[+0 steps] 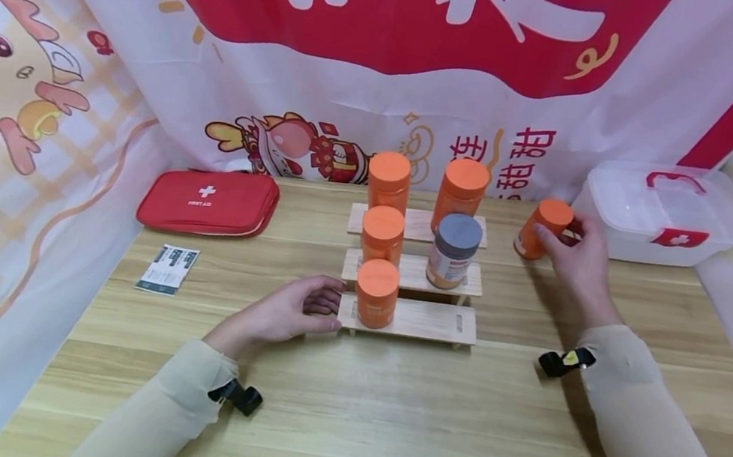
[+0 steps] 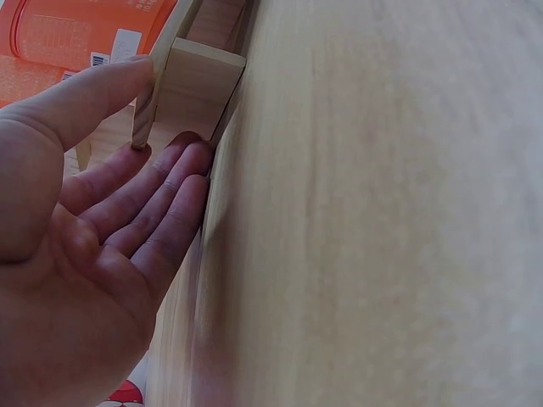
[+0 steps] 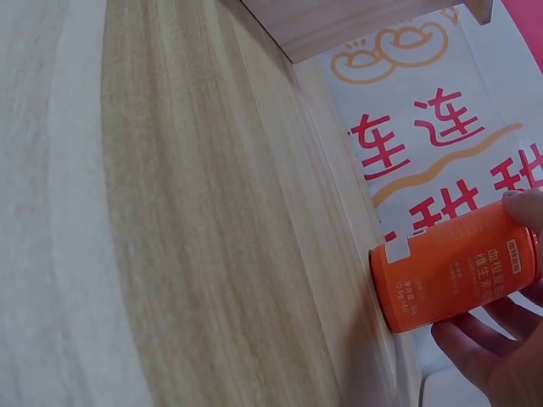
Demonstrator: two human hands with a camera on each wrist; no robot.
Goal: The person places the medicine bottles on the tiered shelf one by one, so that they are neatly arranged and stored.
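My right hand (image 1: 582, 272) holds an orange supplement bottle (image 1: 531, 236) by its upper part, right of the shelf; the bottle's base is at the tabletop in the right wrist view. A three-step wooden display shelf (image 1: 427, 322) stands in the middle. At the left end of its lowest step, my left hand (image 1: 289, 310) pinches the board, thumb above and index finger below in the left wrist view. An orange bottle (image 1: 376, 297) is on the low step. The middle step bears another orange bottle (image 1: 382, 238) and a grey-lidded jar (image 1: 451, 257). Two taller orange bottles (image 1: 462, 194) occupy the top step.
A red first-aid pouch (image 1: 206, 203) lies at the back left, with a small printed packet (image 1: 168, 268) in front of it. Behind my right hand is a clear-lidded white first-aid box (image 1: 666, 217). A printed cloth (image 1: 326, 103) hangs along the table's back edge.
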